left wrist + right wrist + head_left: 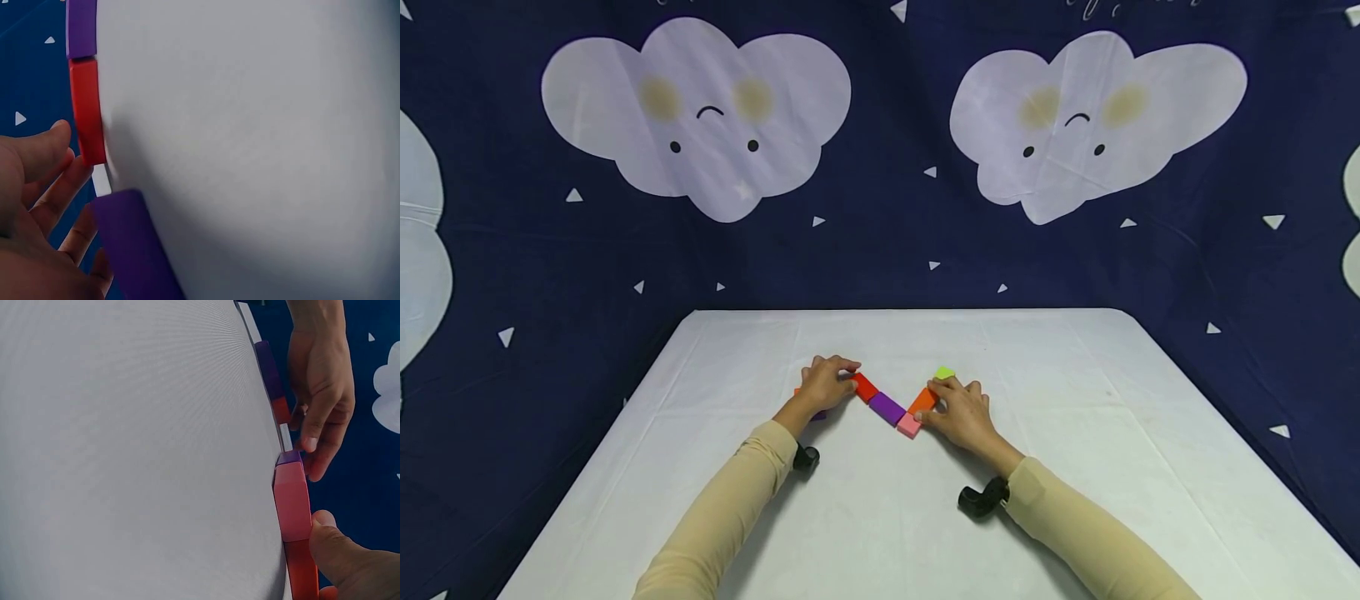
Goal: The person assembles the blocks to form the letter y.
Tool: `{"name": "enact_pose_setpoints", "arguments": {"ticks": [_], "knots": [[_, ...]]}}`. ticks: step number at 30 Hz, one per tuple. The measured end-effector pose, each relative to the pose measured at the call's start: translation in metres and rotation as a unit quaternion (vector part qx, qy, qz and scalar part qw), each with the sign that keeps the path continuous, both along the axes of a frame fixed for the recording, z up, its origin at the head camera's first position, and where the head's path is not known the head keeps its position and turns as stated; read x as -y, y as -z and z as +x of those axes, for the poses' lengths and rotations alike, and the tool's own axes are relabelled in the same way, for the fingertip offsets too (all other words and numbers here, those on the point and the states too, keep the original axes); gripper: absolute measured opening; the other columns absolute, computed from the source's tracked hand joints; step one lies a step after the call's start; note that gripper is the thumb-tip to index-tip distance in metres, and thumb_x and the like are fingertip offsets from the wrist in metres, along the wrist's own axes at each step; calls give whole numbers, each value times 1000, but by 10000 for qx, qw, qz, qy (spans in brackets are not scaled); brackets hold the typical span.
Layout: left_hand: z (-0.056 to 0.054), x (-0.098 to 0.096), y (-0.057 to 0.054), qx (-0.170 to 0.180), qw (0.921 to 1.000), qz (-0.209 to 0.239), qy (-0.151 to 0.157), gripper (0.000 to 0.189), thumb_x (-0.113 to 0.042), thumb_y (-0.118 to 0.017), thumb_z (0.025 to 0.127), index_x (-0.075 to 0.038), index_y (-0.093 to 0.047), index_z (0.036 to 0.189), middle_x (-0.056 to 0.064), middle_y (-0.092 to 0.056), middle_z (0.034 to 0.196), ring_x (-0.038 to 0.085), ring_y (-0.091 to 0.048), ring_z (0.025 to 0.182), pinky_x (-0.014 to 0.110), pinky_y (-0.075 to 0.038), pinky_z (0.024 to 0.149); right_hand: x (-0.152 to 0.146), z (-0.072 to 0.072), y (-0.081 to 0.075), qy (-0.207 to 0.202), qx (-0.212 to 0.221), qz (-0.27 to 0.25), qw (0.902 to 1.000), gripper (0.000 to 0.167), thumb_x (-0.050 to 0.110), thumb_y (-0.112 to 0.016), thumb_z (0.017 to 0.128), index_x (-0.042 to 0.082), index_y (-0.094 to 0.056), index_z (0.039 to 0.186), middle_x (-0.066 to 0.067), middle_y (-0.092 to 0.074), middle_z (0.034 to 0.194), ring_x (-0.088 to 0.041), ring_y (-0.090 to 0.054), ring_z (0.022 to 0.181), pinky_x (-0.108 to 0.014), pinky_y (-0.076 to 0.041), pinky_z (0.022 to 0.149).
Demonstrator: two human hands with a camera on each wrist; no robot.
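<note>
My left hand (824, 383) is spread at the far-left end of a red block (866, 388). In the left wrist view its thumb (59, 131) stands slightly apart from that block. My right hand (964, 412) pinches an orange block (923, 402) between thumb and index finger, the thumb at its joint with a pink block (908, 426). A purple block (887, 409) lies between the red and pink ones, making a V-shaped row. The far end of the right side has a lime-green block (944, 372), partly behind the right fingers.
Beside the left hand lie another purple block (134, 244) and a second orange-red block (280, 411), mostly covered by that hand in the head view. All stand on a white-covered table (880, 517). Behind hangs a dark blue cloth (880, 167) with clouds.
</note>
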State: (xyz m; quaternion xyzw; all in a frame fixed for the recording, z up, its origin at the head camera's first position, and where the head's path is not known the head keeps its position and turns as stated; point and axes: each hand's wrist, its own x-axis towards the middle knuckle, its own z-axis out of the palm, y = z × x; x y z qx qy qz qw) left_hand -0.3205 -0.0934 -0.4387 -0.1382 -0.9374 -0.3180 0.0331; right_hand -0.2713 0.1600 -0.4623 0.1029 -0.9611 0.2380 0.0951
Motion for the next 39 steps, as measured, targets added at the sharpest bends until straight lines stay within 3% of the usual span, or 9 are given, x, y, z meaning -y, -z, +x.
{"name": "enact_pose_setpoints", "arguments": {"ticks": [9,12,17,26,39], "knots": [[2,14,-17,18,9989,465,-2,35,-19,-64,89,-13,-63,123,9,-63,118,27,-48,105,45,-27,91,-1,-1,-1,-35,23,-14,10000,65,48,-72,76,14,-59,129,-3,-57,131,-29,-42,95,-35,-26,71],[7,21,-23,116,9979,634,1,36,-20,-63,90,-12,-61,125,9,-62,121,28,-47,111,47,-27,96,-1,-1,-1,-40,65,-24,10000,65,49,-72,77,14,-58,130,-4,-57,130,-29,-41,94,-35,-26,72],[18,34,-27,254,9961,833,-133,37,-19,-62,90,-10,-59,126,10,-60,123,30,-45,115,47,-36,98,-2,-1,0,-63,43,-46,10000,65,49,-72,77,14,-58,130,-3,-56,131,-29,-41,94,-34,-25,71],[41,55,-16,276,9933,1079,-317,37,-16,-64,88,-7,-60,124,12,-59,122,30,-46,114,46,-40,94,-2,-1,0,-55,38,-56,10000,66,49,-72,76,14,-58,130,-4,-57,131,-29,-41,93,-34,-25,71],[57,86,3,516,9907,1021,-732,39,-21,-66,86,-4,-61,121,16,-59,121,32,-45,116,49,-38,95,-1,-1,1,-14,-30,-21,10000,65,48,-73,75,14,-59,129,-2,-57,131,-30,-43,96,-34,-26,71]]}}
